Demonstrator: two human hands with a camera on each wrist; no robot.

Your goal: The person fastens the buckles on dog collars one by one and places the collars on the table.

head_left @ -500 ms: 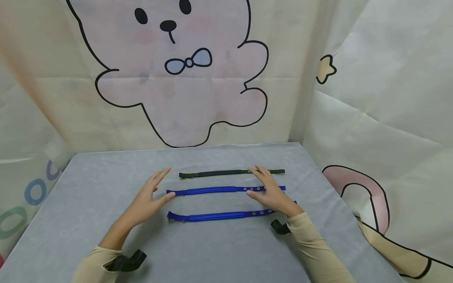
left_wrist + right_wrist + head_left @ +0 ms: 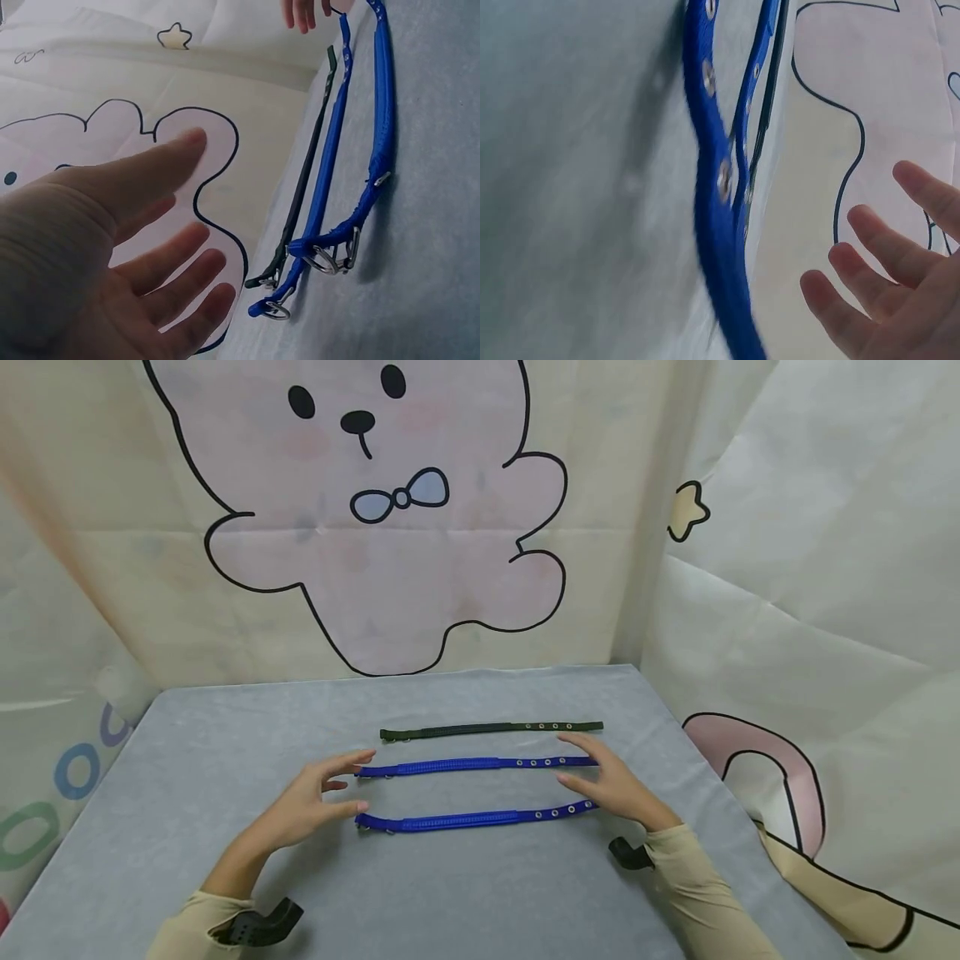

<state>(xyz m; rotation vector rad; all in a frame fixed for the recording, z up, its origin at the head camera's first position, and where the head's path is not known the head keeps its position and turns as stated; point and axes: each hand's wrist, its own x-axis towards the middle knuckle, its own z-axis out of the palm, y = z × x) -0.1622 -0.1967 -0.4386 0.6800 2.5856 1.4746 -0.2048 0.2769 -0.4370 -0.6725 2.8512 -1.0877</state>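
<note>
Long, flat fabric straps lie in roughly parallel rows on the counter point(image 2: 450, 893) with its smooth grey cloth, each with a thicker stretch along its length, silvery metal rings point(image 2: 355, 244) at the left end and round eyelets point(image 2: 724, 180) toward the right. There are three, set apart: one green strap point(image 2: 465, 728) farthest off, then two blue, the middle strap point(image 2: 450, 765) and the near strap point(image 2: 457, 822). Two bare hands flank the blue pair, left hand point(image 2: 311, 802) near their ringed ends, right hand point(image 2: 618, 789) near the other, fingers spread wide and holding nothing.
</note>
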